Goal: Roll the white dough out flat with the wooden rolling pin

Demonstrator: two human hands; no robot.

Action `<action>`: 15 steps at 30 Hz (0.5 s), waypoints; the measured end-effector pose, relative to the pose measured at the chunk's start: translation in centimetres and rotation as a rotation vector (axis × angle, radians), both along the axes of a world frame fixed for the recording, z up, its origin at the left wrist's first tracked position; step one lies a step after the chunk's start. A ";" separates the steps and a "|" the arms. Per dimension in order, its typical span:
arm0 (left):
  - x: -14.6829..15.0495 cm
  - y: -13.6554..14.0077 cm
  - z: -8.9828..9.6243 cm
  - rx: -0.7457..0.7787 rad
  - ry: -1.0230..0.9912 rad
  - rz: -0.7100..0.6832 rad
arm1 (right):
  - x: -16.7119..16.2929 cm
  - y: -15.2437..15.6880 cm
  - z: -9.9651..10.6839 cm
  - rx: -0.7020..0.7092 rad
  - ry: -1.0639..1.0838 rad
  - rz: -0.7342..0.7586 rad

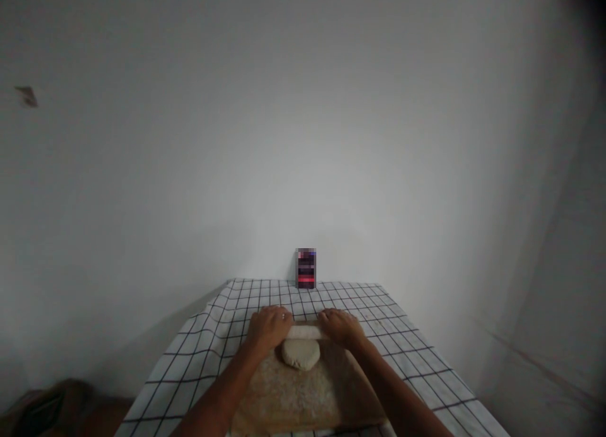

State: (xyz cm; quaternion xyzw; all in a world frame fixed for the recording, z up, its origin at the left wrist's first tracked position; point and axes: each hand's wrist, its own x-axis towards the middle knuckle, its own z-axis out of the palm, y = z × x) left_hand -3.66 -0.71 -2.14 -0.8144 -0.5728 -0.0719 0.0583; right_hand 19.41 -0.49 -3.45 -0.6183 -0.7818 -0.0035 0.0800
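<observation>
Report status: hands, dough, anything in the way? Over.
Left hand and right hand on ends of rolling pin. Dough on board, at pin's near side. Upright pixelated object at far end of checked cloth, out of the way.

From my remote feed I see a plain, matte, greyish-white wall [303, 140] filling most of the view, with a small brown irregular patch [27, 96] high on its left side. The light is soft and dim — brightest around the wall's middle, fading toward the edges. To my right, a shaded grey side wall [563, 285] carries a thin, slanting reddish-brown line [534, 364] low down. A table under a white cloth with a dark grid pattern [184, 367] reaches the wall — and at lower left I get a dark, brownish, boxy shape [47, 405], too blurred to identify.
</observation>
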 end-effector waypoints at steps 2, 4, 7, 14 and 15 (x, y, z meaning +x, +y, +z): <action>0.1 -1.0 -0.2 0.042 -0.078 -0.002 | 0.0 -0.9 -0.4 0.034 -0.022 0.031; 0.1 -2.2 -0.5 0.065 -0.137 -0.002 | 0.0 -1.9 -0.8 0.062 0.017 0.020; 0.1 -3.9 -1.0 0.085 -0.180 0.001 | -0.1 -3.7 -1.2 0.067 0.116 -0.021; -0.8 -7.3 -4.3 0.334 -0.295 -0.090 | 0.0 -8.8 -1.2 0.127 0.264 0.017; -0.9 -7.6 -4.4 0.361 -0.306 -0.102 | 0.1 -9.0 -1.3 0.135 0.268 0.024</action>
